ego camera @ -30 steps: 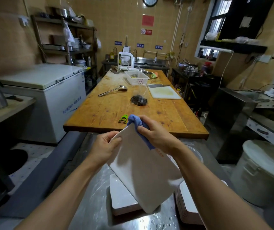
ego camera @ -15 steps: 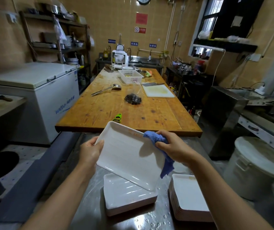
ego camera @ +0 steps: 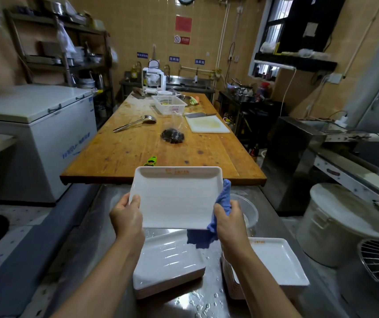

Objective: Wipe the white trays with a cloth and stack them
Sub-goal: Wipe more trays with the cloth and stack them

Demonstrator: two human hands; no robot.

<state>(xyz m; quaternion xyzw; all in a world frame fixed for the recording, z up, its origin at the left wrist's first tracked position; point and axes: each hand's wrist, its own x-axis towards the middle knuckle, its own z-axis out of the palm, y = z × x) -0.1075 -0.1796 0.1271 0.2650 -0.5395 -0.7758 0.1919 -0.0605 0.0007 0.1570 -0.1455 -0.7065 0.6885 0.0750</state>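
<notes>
Tray looked stiff, light, wet-slick; left hand gripped its left edge, right hand pinched cloth against the right edge. Edges suit holding.

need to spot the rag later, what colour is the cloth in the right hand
Blue; the crumpled blue cloth, gripped against the held white rectangular tray, shows best in the head view.
</notes>
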